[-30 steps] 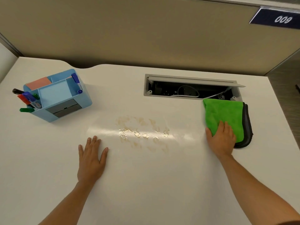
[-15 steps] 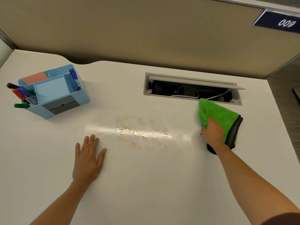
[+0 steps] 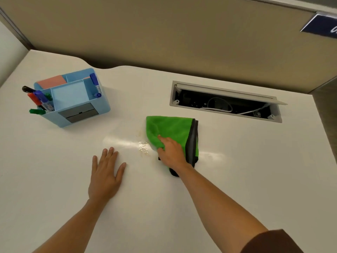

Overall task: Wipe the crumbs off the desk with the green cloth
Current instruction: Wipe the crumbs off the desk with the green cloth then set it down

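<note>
The white desk (image 3: 237, 179) is filling most of the view, with a beige partition standing behind it. An open cable tray (image 3: 225, 102) is sitting recessed at the rear right, and a blue desk organizer (image 3: 73, 99) holding markers is standing at the rear left, well apart from the work area.

The green cloth (image 3: 171, 128), backed with a dark grey layer, is lying flat on the desk centre, in front of the cable tray. The right hand (image 3: 172, 152) is pressing down on the cloth's near edge, fingers curled into the fabric and bunching it. The left hand (image 3: 105, 174) is resting flat and spread on the bare desk, gripping nothing, apparently bracing the body.

The crumbs (image 3: 144, 147) are showing as a small, glossy, tan patch just beside the cloth's left edge, between the two hands; the cloth is probably covering part of the soiled area.

Judged step: the wiping stroke is in progress and the task is not complete. The next move is likely calling for sustained downward pressure while the cloth is drawn leftward over the remaining patch, stopping short of the left hand.
</note>
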The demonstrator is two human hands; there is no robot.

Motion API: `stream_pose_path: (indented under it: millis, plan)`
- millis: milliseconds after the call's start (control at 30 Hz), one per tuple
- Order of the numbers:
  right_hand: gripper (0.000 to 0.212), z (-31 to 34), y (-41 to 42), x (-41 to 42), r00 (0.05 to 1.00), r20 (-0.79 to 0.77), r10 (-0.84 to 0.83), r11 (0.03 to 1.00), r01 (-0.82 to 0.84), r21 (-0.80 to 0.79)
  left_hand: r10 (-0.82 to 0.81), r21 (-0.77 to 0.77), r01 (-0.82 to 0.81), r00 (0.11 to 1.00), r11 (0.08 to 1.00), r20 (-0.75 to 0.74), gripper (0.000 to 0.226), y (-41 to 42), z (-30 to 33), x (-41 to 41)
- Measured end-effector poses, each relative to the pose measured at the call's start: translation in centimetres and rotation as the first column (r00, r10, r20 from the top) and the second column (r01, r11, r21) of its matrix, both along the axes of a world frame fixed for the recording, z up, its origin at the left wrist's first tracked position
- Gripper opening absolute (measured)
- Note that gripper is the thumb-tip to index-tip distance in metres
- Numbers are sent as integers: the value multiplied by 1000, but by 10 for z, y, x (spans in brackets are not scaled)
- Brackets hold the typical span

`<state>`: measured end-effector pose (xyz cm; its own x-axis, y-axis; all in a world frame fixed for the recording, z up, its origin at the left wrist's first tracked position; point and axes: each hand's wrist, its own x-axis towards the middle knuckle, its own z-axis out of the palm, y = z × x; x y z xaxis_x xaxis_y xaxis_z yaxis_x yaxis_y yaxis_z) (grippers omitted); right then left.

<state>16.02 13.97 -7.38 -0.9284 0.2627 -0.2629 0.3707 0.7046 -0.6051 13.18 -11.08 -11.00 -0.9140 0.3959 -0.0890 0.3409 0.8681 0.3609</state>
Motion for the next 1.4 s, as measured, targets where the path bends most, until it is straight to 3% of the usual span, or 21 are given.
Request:
stream_pose_path:
  millis: [233, 500, 700, 1033, 1400]
  plan:
    - [52, 1, 12, 4, 998, -13, 60, 998, -60, 9, -11, 9, 11, 1000, 1000, -18, 65, -4, -4, -1]
    - [49, 2, 98, 2, 929, -120, -351, 932, 359, 51, -3, 2, 3, 1000, 1000, -14, 64, -2, -4, -1]
    - [53, -6, 93, -25, 917, -114, -383, 919, 391, 50, 4, -5, -4, 1000, 1000, -10, 66, 0, -4, 0]
    - [56, -2, 27, -97, 997, 4, -73, 994, 73, 86, 10, 7, -10, 1000, 1000, -17, 67, 1, -1, 1]
    - [55, -1, -45, -124, 966, 54, 251, 962, -256, 98, 1, -11, -1, 1000, 1000, -29, 68, 1, -1, 0]
